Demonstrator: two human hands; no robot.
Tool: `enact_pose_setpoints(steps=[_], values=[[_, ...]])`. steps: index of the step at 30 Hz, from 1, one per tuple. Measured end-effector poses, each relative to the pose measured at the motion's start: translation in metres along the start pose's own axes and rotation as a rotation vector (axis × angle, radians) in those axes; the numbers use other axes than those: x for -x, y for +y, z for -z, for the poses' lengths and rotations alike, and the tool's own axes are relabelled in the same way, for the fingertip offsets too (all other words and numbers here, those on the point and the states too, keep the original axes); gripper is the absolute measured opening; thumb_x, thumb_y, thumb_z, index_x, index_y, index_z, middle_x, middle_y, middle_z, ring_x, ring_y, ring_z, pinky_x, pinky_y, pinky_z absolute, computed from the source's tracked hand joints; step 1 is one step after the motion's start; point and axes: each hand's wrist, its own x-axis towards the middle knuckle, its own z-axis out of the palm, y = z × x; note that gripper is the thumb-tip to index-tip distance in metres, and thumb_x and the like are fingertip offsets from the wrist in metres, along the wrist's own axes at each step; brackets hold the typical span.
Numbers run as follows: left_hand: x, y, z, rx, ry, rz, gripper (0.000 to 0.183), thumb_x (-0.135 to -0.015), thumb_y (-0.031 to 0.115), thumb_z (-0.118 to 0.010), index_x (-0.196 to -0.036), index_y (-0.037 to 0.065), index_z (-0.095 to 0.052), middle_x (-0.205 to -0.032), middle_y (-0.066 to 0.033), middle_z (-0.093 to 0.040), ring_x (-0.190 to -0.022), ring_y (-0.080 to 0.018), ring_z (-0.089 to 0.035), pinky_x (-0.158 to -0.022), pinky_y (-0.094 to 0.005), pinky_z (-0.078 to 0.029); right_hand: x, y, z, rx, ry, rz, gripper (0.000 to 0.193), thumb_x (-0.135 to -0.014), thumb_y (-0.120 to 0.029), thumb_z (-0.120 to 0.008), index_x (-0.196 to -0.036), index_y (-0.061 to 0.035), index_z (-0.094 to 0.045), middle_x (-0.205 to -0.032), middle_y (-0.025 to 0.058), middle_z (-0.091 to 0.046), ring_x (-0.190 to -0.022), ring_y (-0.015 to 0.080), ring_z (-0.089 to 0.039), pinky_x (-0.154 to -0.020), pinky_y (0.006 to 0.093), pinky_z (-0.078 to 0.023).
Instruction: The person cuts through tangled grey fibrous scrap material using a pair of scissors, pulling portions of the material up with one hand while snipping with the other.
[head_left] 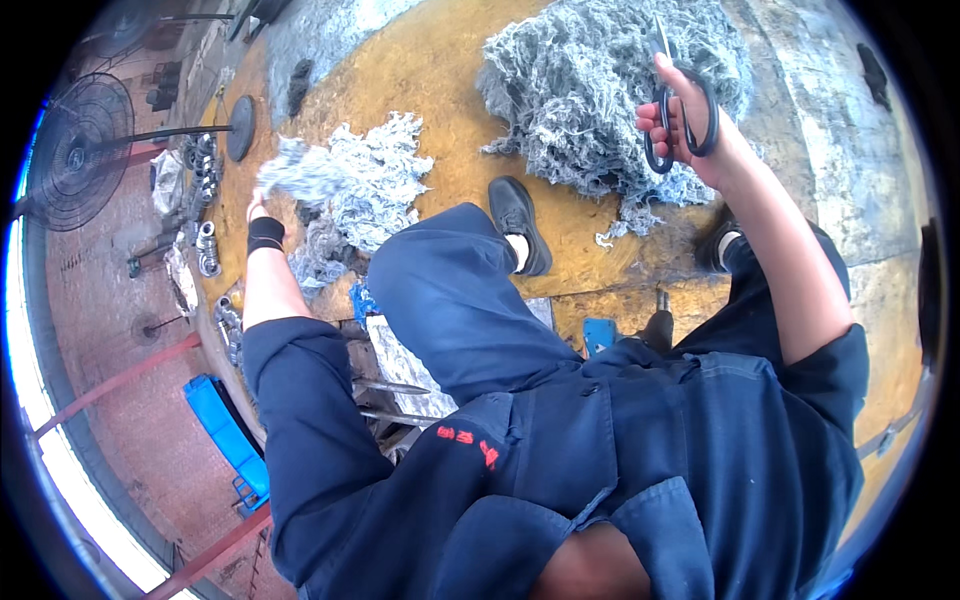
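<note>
Workshop: caged fan, fibre heaps, stained floor

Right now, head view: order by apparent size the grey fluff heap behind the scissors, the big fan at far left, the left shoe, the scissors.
1. Grey fluff heap
2. Fan
3. Left shoe and scissors: unsure; the scissors look longer but thinner, and are held nearer the camera.

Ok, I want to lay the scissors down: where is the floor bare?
Bare: yellow floor between the large pile and the smaller pile, past the left shoe; and pale floor between the large pile and the dark scrap. Crowded: around the left hand, between the smaller pile and metal parts.
</note>
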Motion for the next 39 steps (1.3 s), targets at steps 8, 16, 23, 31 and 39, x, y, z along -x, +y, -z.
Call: enact_pose_setpoints(steps=[8,16,23,31,39], values=[[0.011,-0.045,-0.144,-0.283,-0.236,-0.012,0.047,-0.073,0.032,-0.072,-0.109,0.007,-0.057,-0.083,-0.0104,-0.053,-0.062,-0.0185,-0.054,-0.049,-0.0291,-0.046,-0.003,-0.019,0.034,-0.391,-0.074,0.139,0.050,-0.084,-0.045,-0.062,-0.095,0.0034,-0.053,-0.085,0.0073,-0.056,-0.061,0.0076,-0.048,-0.056,0.0209,-0.044],[0.195,-0.139,-0.384,-0.845,-0.801,-0.788,0.118,-0.039,0.031,-0.094,-0.136,0.000,-0.037,-0.126,-0.0210,-0.052,-0.119,-0.0306,-0.049,-0.099,-0.0380,-0.042,-0.009,-0.040,0.066,-0.895,0.043,0.114,0.022,-0.086,-0.023,-0.051,-0.077,-0.0024,-0.051,-0.068,0.0088,-0.056,-0.052,0.0141,-0.049,-0.046,0.0252,-0.045],[0.297,-0.221,-0.433,-0.838,-0.755,-0.662,0.133,-0.040,0.029,-0.092,-0.147,0.016,-0.015,-0.149,-0.0234,-0.012,-0.137,-0.0403,-0.016,-0.111,-0.0469,-0.024,0.000,-0.033,0.068,-0.725,0.150,0.161,0.030,-0.085,-0.030,-0.061,-0.081,-0.0007,-0.055,-0.072,0.0069,-0.059,-0.053,0.0099,-0.052,-0.053,0.0238,-0.049],[0.254,-0.223,-0.436,-0.458,-1.049,-0.605,0.062,-0.060,-0.002,-0.078,-0.118,-0.003,-0.054,-0.106,-0.0136,-0.065,-0.095,-0.0235,-0.063,-0.086,-0.0341,-0.050,0.008,-0.034,0.073,-0.787,0.127,0.183,0.018,-0.082,-0.017,-0.060,-0.075,-0.0011,-0.054,-0.069,0.0075,-0.057,-0.050,0.0107,-0.052,-0.050,0.0231,-0.048],[0.292,-0.074,-0.372,-0.446,-1.258,-0.380,0.036,-0.069,-0.010,-0.065,-0.105,-0.007,-0.062,-0.094,-0.0134,-0.068,-0.088,-0.0197,-0.065,-0.080,-0.0306,-0.051,0.004,-0.036,0.073,-0.608,0.209,0.330,0.017,-0.082,-0.015,-0.061,-0.075,-0.0004,-0.057,-0.068,0.0076,-0.057,-0.050,0.0098,-0.052,-0.049,0.0228,-0.048]])
